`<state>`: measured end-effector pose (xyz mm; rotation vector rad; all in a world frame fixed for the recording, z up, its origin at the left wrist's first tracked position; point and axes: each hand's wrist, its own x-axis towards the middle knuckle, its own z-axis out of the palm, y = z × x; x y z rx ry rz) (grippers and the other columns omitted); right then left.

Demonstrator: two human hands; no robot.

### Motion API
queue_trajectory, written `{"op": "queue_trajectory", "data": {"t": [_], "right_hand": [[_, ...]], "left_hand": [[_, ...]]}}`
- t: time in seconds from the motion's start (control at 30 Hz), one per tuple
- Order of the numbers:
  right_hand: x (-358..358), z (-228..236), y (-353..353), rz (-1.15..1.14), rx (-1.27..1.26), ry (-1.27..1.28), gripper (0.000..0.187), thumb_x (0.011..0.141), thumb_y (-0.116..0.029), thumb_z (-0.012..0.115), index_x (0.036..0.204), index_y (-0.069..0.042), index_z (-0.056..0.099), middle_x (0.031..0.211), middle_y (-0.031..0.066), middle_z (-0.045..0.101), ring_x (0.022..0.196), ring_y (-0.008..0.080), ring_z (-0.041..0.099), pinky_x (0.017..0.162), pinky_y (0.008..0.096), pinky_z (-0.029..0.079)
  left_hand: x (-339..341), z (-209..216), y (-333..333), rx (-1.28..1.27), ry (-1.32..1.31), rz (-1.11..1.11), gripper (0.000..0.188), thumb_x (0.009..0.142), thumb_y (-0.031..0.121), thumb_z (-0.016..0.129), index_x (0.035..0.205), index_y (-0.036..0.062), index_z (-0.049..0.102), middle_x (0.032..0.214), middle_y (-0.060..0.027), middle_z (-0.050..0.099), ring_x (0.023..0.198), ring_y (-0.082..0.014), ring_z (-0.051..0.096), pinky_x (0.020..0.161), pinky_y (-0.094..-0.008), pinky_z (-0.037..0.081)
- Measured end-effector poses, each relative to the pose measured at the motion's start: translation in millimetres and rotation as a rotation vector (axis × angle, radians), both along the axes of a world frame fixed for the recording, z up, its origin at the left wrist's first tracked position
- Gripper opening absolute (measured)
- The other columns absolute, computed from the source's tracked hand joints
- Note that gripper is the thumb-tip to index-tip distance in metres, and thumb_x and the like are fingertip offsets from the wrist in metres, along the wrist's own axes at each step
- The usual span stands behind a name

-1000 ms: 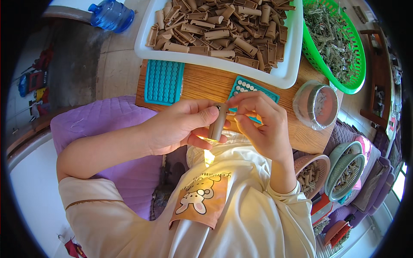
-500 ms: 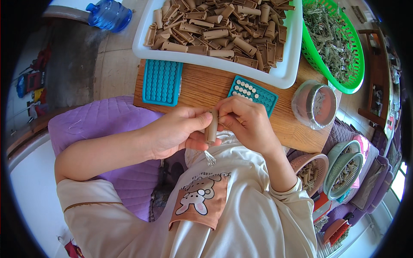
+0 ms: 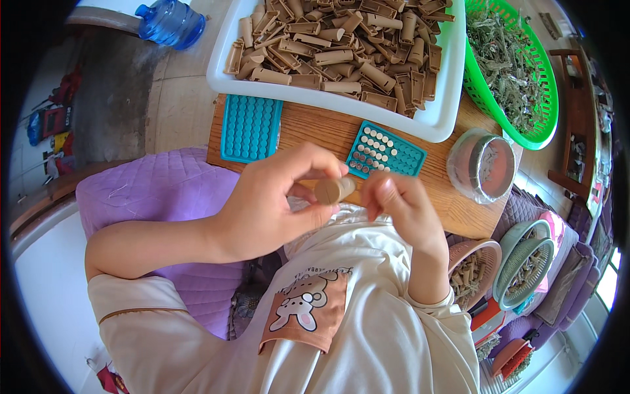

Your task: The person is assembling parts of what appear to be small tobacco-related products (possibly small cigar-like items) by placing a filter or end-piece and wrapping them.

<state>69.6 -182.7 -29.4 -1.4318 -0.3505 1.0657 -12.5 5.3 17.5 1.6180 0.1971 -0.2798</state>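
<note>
My left hand (image 3: 279, 194) grips a brown plastic tube (image 3: 331, 192) between thumb and fingers, its flat, slit round end tilted toward me. Close to the tube's other end is my right hand (image 3: 403, 207), fingers curled in and slightly blurred; whether a small piece sits in them cannot be made out. Just beyond the hands, a teal tray (image 3: 408, 156) with round wells holds several white discs and some dark metallic ones. A second teal tray (image 3: 251, 128) with rows of wells lies on the wooden table (image 3: 308, 134) to the left.
A white bin (image 3: 321, 100) heaped with brown tube halves (image 3: 341, 56) stands at the far side. Right of it are a green basket (image 3: 550, 98) of wiry clusters and a plastic-lined round tub (image 3: 459, 164). Pink (image 3: 492, 262) and grey-green baskets (image 3: 502, 289) sit lower right.
The tube has turned from upright to pointing its end at me, and the wire strands below it are out of sight. My right hand has moved right, off the tube.
</note>
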Motion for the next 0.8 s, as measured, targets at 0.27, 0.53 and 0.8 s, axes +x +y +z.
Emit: {"op": "queue_trajectory", "data": {"t": [0.27,0.53,0.8], "right_hand": [[-30,5,33,0.032,0.551,0.296,0.034,0.088,-0.034,0.038,0.097,-0.002,0.046,0.085,0.0019,0.050,0.077,0.0098,0.046,0.071,0.0239,0.038],[-38,9,32,-0.252,0.558,-0.149,0.039,0.087,-0.040,0.036,0.099,-0.003,0.043,0.093,0.0062,0.049,0.079,0.0119,0.047,0.070,0.0264,0.039],[-29,16,28,-0.094,0.390,-0.572,0.035,0.083,-0.037,0.046,0.087,-0.003,0.050,0.072,0.0084,0.052,0.060,0.0201,0.051,0.054,0.0294,0.042]], "left_hand": [[-3,-11,-2,0.575,-0.764,-0.132,0.036,0.057,0.001,0.068,0.086,0.0097,0.049,0.096,-0.0053,0.047,0.100,-0.0292,0.047,0.080,-0.0357,0.041],[-6,-12,2,0.044,-0.192,-0.182,0.073,0.063,0.024,0.074,0.114,0.0068,0.025,0.112,-0.0103,0.033,0.100,-0.0220,0.044,0.077,-0.0337,0.040],[-1,-1,0,-0.234,0.119,-0.214,0.058,0.069,0.021,0.069,0.112,0.0046,0.034,0.105,-0.0064,0.042,0.089,-0.0143,0.049,0.078,-0.0281,0.039]]}}
